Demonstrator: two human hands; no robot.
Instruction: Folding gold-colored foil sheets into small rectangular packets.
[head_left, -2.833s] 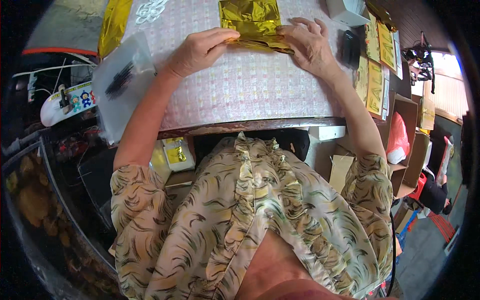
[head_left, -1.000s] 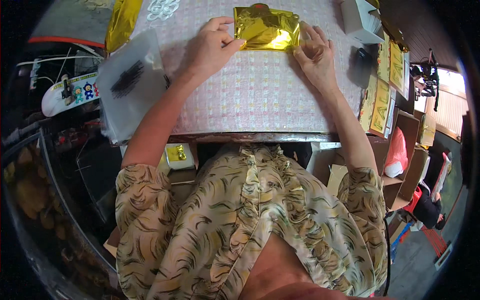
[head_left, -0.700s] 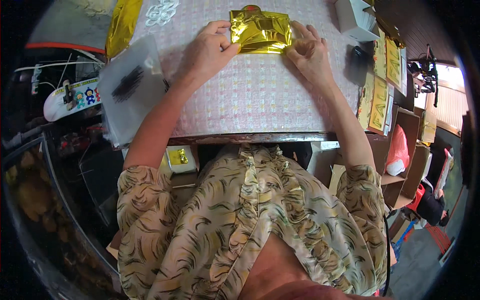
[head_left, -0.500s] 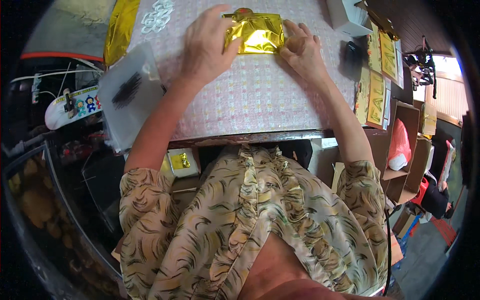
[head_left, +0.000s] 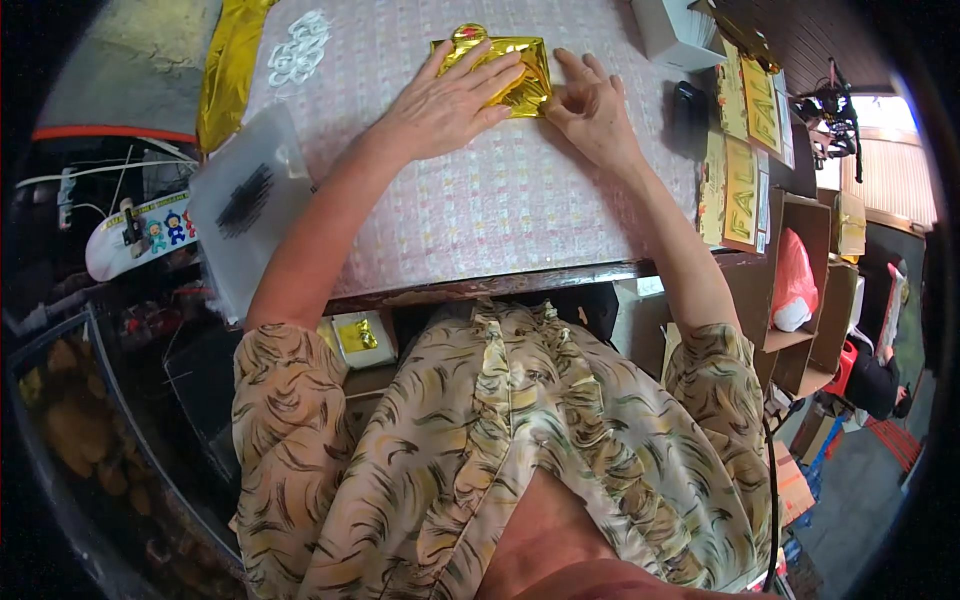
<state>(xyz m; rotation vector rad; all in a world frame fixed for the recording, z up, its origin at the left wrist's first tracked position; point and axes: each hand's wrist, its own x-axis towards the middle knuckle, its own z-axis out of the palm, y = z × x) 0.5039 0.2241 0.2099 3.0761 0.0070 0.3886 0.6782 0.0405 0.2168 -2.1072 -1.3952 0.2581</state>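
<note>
Gold foil packet (head_left: 512, 75) lies flat at the far middle of the surface (head_left: 480, 220), which carries a pink-and-white woven cloth. Left hand (head_left: 445, 100) rests palm-down on the packet, fingers (head_left: 485, 72) spread open and pressing across its left part. Right hand (head_left: 595, 115) sits just beside the packet's right edge, fingers loosely curled, fingertips touching that edge; no closed grip visible. A long gold foil strip (head_left: 230, 70) lies at far left, a clear plastic bag (head_left: 250, 215) near the left edge, a white box (head_left: 675, 30) at far right.
</note>
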